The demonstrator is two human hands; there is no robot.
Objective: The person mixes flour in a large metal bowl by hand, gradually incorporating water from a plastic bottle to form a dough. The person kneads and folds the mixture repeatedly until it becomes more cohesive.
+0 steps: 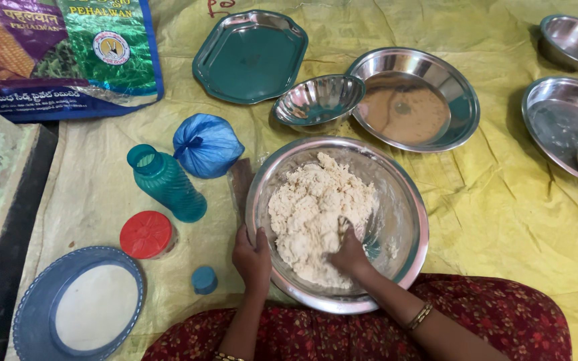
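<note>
— Why is everything laid on that yellow woven sheet (503, 200)?

— It keeps the vessels off the floor, I'd guess. It's crinkled and plasticky.

— And the big steel bowl (409, 200)?

— It sits right against the person's lap, within easy reach. Shiny, round, smeared with flour inside. The dough (312, 214) fills its middle: pale, crumbly, rough, not yet smooth.

— The hands?

— The left hand (252, 257) clasps the near rim, thumb over the edge, likely steadying the bowl. The right hand (349, 254) is curled into a fist, pressed down into the dough.

— And the smaller things?

— A teal ribbed bottle (167, 184) stands open just left of the bowl; its small blue cap (204, 280) lies apart, nearer the lap. A knotted blue bag (207, 145) sits behind the bottle.
</note>
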